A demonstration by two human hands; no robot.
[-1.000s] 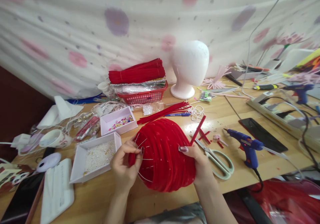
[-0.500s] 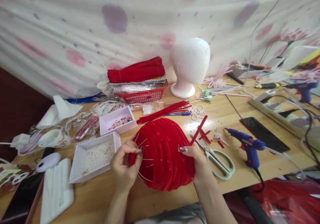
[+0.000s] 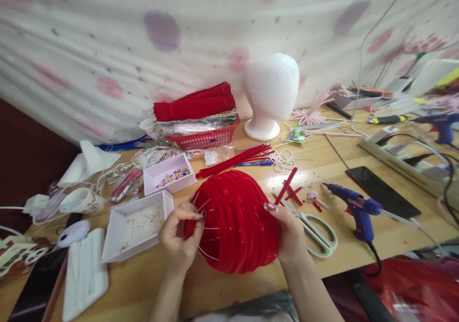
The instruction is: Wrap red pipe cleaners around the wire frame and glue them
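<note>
A rounded red cap [image 3: 240,221], wrapped in rows of fuzzy red pipe cleaners, is held up over the table's front edge. Thin pale wires show across its darker left part. At that left end the thumb and forefinger of my left hand [image 3: 181,233] pinch its edge by the wires; the exact spot is hidden behind the fingers. My right hand [image 3: 291,231] grips the cap's right side, thumb on top and the other fingers out of sight. Just beyond this hand lie cut red pipe cleaner pieces [image 3: 294,194] and pale green-handled scissors [image 3: 319,236].
A blue glue gun [image 3: 353,207] stands at the right, near a black phone [image 3: 382,193] and a power strip [image 3: 401,161]. Behind are a white foam head [image 3: 272,92] and a red basket [image 3: 208,138]. Boxes of pearl beads [image 3: 111,238] and gems [image 3: 148,181] sit left.
My right thumb has shifted slightly up and right along the cap. The left hand keeps its pinch in the same place. The camera view has moved a little.
</note>
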